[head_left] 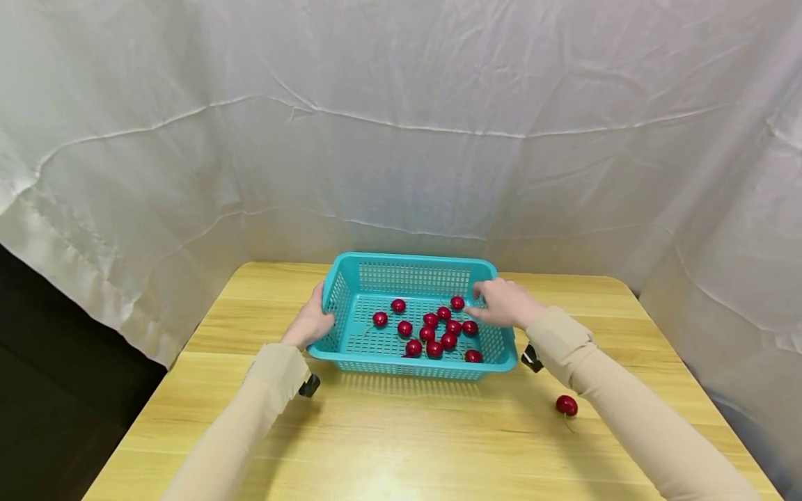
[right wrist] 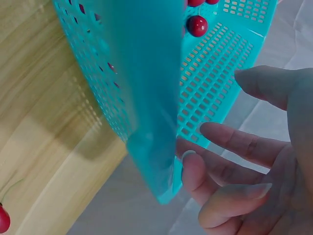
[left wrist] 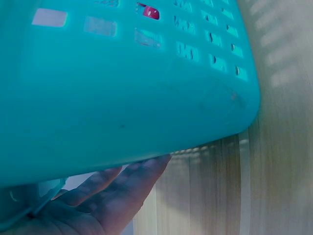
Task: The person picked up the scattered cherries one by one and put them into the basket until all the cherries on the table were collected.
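A turquoise plastic basket with slotted walls stands on the wooden table, several red cherries scattered across its floor, mostly toward the right. At the basket's left end, my left hand holds the side, thumb by the rim; in the left wrist view its fingers lie along the outer wall. Over the right end hovers my right hand, thumb apart from loosely bent fingers, nothing between them. The right wrist view puts those fingers close to the basket's end wall.
One cherry with a stem lies on the table, right of the basket and beside my right forearm. Pale curtains hang behind the table and along its sides. A dark area shows at the far left.
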`<state>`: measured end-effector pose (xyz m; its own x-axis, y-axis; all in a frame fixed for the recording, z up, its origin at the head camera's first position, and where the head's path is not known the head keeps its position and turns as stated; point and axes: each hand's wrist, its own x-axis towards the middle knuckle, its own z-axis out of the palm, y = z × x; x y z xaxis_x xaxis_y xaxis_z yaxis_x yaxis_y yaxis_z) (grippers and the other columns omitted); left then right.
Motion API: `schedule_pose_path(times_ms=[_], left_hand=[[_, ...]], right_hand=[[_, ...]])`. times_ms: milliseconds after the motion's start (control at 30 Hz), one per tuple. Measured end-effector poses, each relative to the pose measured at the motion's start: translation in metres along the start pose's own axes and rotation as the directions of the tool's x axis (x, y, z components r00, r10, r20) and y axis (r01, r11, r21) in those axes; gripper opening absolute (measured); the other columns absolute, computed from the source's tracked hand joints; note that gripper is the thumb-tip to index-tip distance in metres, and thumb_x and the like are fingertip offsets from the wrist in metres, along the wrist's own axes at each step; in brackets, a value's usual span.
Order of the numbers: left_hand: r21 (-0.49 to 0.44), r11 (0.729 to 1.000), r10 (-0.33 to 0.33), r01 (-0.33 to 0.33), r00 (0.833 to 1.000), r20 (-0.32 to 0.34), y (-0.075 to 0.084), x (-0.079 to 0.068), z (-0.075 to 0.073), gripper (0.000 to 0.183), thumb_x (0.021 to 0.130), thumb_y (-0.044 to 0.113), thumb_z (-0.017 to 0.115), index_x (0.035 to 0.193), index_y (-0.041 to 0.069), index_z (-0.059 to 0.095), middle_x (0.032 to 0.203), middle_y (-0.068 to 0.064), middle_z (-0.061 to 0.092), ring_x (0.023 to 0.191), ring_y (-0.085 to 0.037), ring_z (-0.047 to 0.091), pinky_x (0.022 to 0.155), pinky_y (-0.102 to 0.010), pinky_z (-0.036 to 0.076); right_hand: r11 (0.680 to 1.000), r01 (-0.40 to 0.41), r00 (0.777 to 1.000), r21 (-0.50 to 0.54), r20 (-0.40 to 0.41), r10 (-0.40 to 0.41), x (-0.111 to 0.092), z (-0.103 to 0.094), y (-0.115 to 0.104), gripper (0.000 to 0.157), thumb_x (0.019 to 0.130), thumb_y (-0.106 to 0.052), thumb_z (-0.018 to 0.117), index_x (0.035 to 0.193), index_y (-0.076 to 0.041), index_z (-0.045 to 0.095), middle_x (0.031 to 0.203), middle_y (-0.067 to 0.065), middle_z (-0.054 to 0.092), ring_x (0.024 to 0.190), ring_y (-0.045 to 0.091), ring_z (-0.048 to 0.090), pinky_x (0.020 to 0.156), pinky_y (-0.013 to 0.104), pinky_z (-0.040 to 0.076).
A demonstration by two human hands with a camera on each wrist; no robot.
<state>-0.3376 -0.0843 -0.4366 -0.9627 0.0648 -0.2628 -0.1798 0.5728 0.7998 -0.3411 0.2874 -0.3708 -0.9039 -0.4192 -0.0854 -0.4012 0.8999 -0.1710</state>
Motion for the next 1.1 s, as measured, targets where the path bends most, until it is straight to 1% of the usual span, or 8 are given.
schedule_pose_path(times_ms=[167, 233, 367, 467, 633, 800, 1000, 1100], left_hand=[[0.002, 1.0, -0.007, 0.007, 1.0, 0.001, 0.002, 0.0, 0.0, 0.081, 0.099, 0.0, 0.039, 0.163, 0.021, -0.007, 0.164, -0.025, 0.024, 0.144, -0.049, 0.037, 0.113, -0.069, 0.034], [0.001, 1.0, -0.009, 0.009, 1.0, 0.002, 0.002, 0.0, 0.0, 0.082, 0.099, 0.0, 0.039, 0.163, 0.021, -0.007, 0.164, -0.025, 0.024, 0.144, -0.049, 0.037, 0.113, -0.069, 0.034], [0.007, 1.0, -0.005, 0.005, 1.0, 0.001, 0.002, 0.0, 0.0, 0.081, 0.099, 0.0, 0.039, 0.163, 0.021, -0.007, 0.164, -0.025, 0.024, 0.144, -0.049, 0.037, 0.113, -0.069, 0.034], [0.007, 1.0, 0.006, -0.006, 1.0, -0.001, 0.002, 0.0, 0.0, 0.081, 0.098, 0.0, 0.039, 0.163, 0.02, -0.006, 0.164, -0.026, 0.025, 0.144, -0.049, 0.036, 0.112, -0.069, 0.035], [0.005, 1.0, 0.019, -0.019, 1.0, -0.005, 0.003, -0.001, 0.0, 0.082, 0.097, 0.0, 0.039, 0.163, 0.02, -0.005, 0.163, -0.027, 0.027, 0.144, -0.05, 0.037, 0.112, -0.069, 0.035], [0.006, 1.0, 0.018, -0.018, 1.0, -0.01, 0.002, -0.002, 0.0, 0.083, 0.096, -0.002, 0.041, 0.163, 0.019, -0.004, 0.163, -0.026, 0.027, 0.145, -0.05, 0.035, 0.112, -0.069, 0.035], [0.009, 1.0, 0.016, -0.016, 1.0, -0.009, 0.002, -0.003, 0.0, 0.083, 0.096, -0.001, 0.041, 0.163, 0.018, -0.004, 0.162, -0.027, 0.028, 0.144, -0.05, 0.037, 0.113, -0.069, 0.034], [0.009, 1.0, 0.016, -0.016, 1.0, -0.01, 0.003, -0.003, -0.001, 0.082, 0.096, -0.001, 0.04, 0.163, 0.018, -0.004, 0.162, -0.027, 0.028, 0.144, -0.05, 0.037, 0.112, -0.069, 0.034]], right_hand=[[0.999, 0.035, 0.996, 0.008, -0.086, -0.035, -0.009, 0.002, 0.005, 0.035, 0.094, -0.033, 0.068, 0.11, -0.002, 0.068, 0.106, 0.017, 0.073, 0.088, 0.027, 0.067, 0.084, 0.048, 0.057], [0.999, 0.052, 0.99, 0.013, -0.13, -0.049, -0.013, 0.005, 0.009, 0.035, 0.094, -0.031, 0.068, 0.112, -0.002, 0.068, 0.109, 0.018, 0.072, 0.091, 0.029, 0.068, 0.085, 0.05, 0.057], [0.997, 0.067, 0.976, 0.033, -0.212, -0.059, -0.021, 0.01, 0.017, 0.037, 0.093, -0.029, 0.069, 0.116, 0.0, 0.068, 0.113, 0.02, 0.07, 0.09, 0.031, 0.067, 0.083, 0.051, 0.057], [0.996, 0.064, 0.966, 0.058, -0.254, -0.047, -0.027, 0.014, 0.022, 0.039, 0.093, -0.028, 0.069, 0.12, 0.0, 0.067, 0.119, 0.022, 0.068, 0.1, 0.036, 0.067, 0.089, 0.056, 0.056], [0.993, 0.044, 0.954, 0.105, -0.298, -0.011, -0.037, 0.021, 0.03, 0.044, 0.093, -0.027, 0.07, 0.126, 0.002, 0.064, 0.127, 0.025, 0.064, 0.114, 0.043, 0.063, 0.097, 0.06, 0.052], [0.989, 0.056, 0.943, 0.135, -0.333, -0.008, -0.048, 0.031, 0.039, 0.047, 0.094, -0.026, 0.068, 0.131, 0.002, 0.06, 0.13, 0.025, 0.06, 0.119, 0.044, 0.059, 0.101, 0.062, 0.049], [0.982, 0.052, 0.933, 0.184, -0.36, 0.018, -0.062, 0.041, 0.048, 0.045, 0.096, -0.025, 0.066, 0.131, 0.002, 0.059, 0.13, 0.025, 0.059, 0.119, 0.045, 0.058, 0.1, 0.063, 0.048], [0.981, 0.047, 0.927, 0.187, -0.374, 0.027, -0.07, 0.044, 0.051, 0.045, 0.097, -0.024, 0.065, 0.132, 0.003, 0.058, 0.131, 0.026, 0.059, 0.121, 0.046, 0.057, 0.1, 0.064, 0.048]])
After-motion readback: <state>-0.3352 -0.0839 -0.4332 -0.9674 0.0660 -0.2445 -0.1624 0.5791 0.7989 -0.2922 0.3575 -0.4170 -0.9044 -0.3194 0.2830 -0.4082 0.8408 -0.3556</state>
